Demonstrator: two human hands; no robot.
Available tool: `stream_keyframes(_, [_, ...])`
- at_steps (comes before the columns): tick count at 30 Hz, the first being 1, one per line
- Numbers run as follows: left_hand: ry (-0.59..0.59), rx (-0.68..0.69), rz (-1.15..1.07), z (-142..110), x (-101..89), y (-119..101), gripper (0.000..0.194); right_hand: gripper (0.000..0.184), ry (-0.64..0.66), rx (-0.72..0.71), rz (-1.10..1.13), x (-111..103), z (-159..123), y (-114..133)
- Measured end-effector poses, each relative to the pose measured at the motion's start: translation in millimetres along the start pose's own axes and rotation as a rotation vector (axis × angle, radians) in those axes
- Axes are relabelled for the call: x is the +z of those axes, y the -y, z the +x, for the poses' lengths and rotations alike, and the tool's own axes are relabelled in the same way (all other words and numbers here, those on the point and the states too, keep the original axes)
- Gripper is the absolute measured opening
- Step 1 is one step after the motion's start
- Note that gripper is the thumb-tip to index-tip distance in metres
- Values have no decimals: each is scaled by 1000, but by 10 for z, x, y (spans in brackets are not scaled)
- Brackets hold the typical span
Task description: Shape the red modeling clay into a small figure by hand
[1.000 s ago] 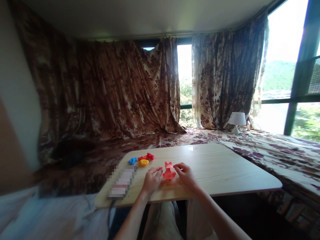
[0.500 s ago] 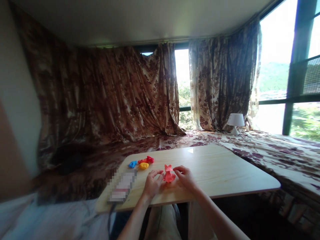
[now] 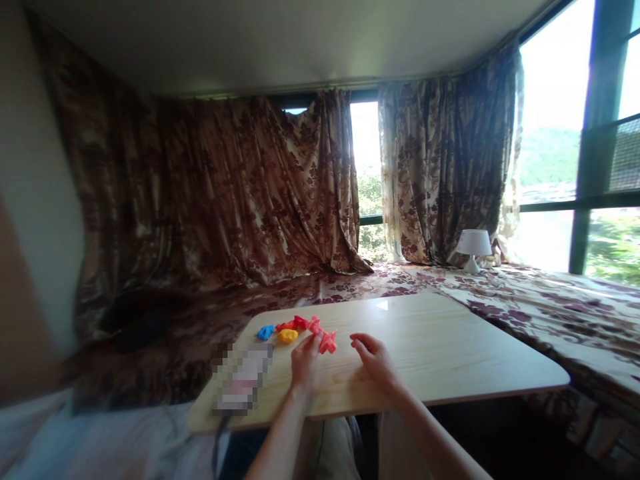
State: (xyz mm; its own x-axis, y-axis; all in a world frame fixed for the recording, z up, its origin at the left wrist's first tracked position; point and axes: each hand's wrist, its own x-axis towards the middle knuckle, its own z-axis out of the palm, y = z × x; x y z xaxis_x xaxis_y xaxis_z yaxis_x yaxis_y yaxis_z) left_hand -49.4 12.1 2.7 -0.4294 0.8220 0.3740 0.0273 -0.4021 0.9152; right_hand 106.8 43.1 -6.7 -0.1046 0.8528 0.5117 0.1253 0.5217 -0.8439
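Observation:
My left hand (image 3: 305, 363) is closed on a soft-looking, coral-pink crumpled piece (image 3: 327, 342) with pointed ends, pinched between thumb and fingers just above the table. Its material is unclear. My right hand (image 3: 373, 357) is a short way to the right, apart from the piece, its fingers loosely bent and nothing visible between them. Close beyond my left hand lie a red crumpled piece (image 3: 299, 323), a yellow one (image 3: 287, 336) and a blue one (image 3: 265, 332).
The pale wooden table (image 3: 430, 340) has rounded corners. A blurred-out flat object (image 3: 245, 377) with a cable lies at its left. Beyond are flower-patterned covers (image 3: 505, 303), a white lamp (image 3: 473, 243) and patterned curtains (image 3: 250, 187) by the windows.
The coral-pink piece has gone from standing upright between both hands to being tilted and turned in my left hand. My right hand has come away from it, slightly to the right.

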Motion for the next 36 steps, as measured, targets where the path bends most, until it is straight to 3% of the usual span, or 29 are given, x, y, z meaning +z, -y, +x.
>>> stream_keyframes(3, [-48, -45, -103, -27, -11, -13, 34, 33, 177, -81, -76, 29, -60, 76])
stream_keyframes(7, [30, -42, -114, -88, 4, -31, 30, 40, 240, -136, -221, 53, -133, 164])
stream_keyframes(12, [77, -66, -134, -99, 18, -13, 30, 44, 253, -144, -324, 63, -155, 195])
stream_keyframes(23, [31, -95, -154, -88, 2, -11, 33, 46, 227, -231, -360, 53, -152, 218])
stream_keyframes(30, [72, -71, -65, -120, 36, -50, 29, 29, 192, -314, -551, 77, -192, 195])
stream_keyframes(36, [47, -100, -83, -113, 25, -49, 30, 34, 212, -349, -574, 53, -210, 262])
